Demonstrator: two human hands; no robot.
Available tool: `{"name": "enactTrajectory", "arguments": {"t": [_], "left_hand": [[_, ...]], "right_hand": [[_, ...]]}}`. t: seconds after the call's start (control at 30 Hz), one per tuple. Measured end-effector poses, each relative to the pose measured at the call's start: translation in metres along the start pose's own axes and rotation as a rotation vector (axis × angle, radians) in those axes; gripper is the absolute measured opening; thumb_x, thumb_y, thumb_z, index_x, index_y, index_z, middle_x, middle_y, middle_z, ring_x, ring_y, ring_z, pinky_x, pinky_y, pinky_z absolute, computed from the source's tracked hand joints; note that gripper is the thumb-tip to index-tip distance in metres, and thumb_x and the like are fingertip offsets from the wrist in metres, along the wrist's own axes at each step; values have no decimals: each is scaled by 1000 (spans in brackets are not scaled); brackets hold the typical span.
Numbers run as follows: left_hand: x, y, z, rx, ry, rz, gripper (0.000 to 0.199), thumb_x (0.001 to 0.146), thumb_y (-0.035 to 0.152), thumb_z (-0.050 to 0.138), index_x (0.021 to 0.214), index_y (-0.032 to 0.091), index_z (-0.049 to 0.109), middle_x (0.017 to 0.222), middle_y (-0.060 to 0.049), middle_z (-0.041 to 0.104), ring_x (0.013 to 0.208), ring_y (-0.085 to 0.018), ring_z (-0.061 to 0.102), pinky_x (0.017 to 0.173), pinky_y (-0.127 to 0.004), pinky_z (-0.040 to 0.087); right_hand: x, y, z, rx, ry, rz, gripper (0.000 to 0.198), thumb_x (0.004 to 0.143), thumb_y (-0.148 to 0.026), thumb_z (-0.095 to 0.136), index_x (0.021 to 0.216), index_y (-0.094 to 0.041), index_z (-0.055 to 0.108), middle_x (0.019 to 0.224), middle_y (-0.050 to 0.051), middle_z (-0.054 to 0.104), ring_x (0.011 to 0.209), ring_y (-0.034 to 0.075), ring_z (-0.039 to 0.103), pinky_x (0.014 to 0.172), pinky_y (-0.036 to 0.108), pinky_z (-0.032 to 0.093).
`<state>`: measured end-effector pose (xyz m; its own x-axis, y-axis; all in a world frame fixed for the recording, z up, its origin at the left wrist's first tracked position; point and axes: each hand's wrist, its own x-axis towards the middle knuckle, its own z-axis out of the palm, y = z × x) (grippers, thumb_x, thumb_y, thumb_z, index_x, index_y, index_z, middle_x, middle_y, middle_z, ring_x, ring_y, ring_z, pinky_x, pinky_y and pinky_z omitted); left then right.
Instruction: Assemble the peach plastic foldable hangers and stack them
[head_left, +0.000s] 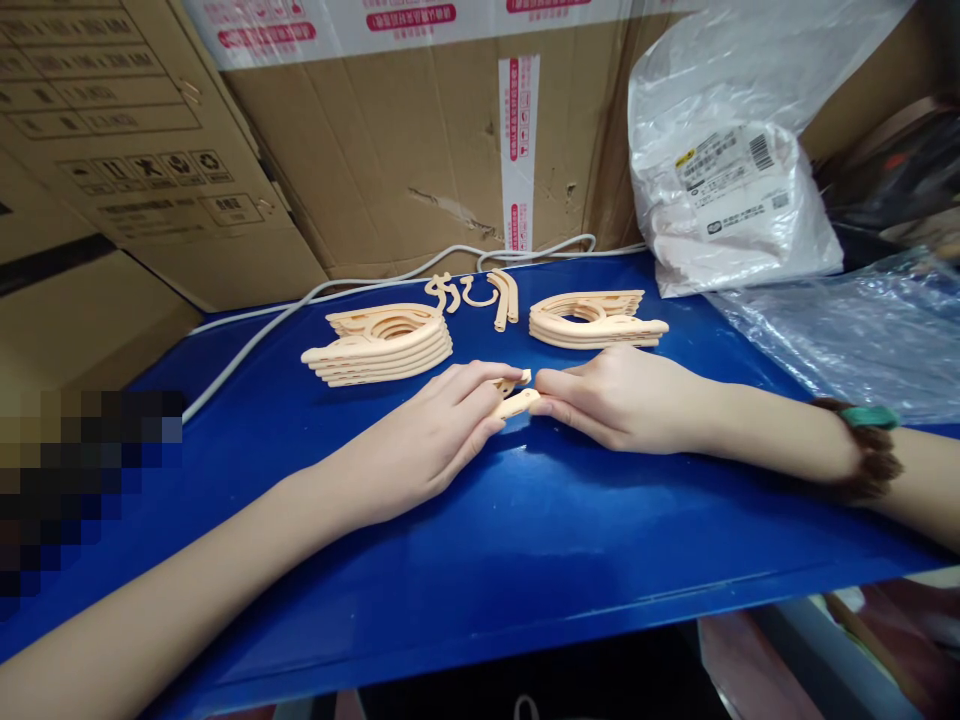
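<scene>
Cream plastic forms the left stack [384, 366] beyond the left hand [446, 425], which grips the piece [519, 403]; the right hand [626, 402] pinches its right end, the right stack [589, 338] just beyond. Working the piece two-handed seems the step; the next move likely needs a steady hold.

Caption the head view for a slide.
Left hand and right hand hold cream parts before two stacks on a blue table.

Table [450, 580]: glossy blue, reflecting light
Back: large taped cardboard box [405, 150]
Left: printed carton [150, 180]
Right rear: white plastic parcel bag [739, 205]
</scene>
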<state>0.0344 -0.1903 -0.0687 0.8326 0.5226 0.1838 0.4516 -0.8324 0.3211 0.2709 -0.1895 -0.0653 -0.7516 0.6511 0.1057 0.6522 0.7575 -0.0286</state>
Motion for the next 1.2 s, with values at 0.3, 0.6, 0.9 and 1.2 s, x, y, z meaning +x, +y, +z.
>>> {"name": "enactTrajectory", "arguments": {"t": [0.3,0.6,0.9,1.2], "left_hand": [[1,-1,-1,-12,-1,-18,34,104,25,30,134,17,45,142,-8,43,132,-15,40,114,-28,29],[4,-3,-1,15,11,-38,32,104,24,30,128,17,49,142,-8,43,133,-15,39,116,-29,27],[2,-1,3,51,40,-40,31,104,24,30,127,15,48,141,-8,44,132,-15,39,116,-28,27],[2,2,4,50,37,-39,31,104,25,29,128,16,47,141,-9,44,132,-16,40,116,-32,30]], "right_hand": [[3,-2,-4,-7,-35,63,43,102,-43,24,92,-16,56,61,4,59,49,15,46,51,26,20],[4,-7,1,113,-20,186,37,102,-42,27,89,-18,51,58,-2,48,50,15,42,51,26,20],[3,-10,-2,208,-14,228,32,102,-40,31,82,-20,45,60,-4,43,51,13,42,54,26,23],[3,-7,-6,259,-32,208,33,102,-41,31,84,-19,49,62,-2,52,52,12,48,55,25,25]]}}
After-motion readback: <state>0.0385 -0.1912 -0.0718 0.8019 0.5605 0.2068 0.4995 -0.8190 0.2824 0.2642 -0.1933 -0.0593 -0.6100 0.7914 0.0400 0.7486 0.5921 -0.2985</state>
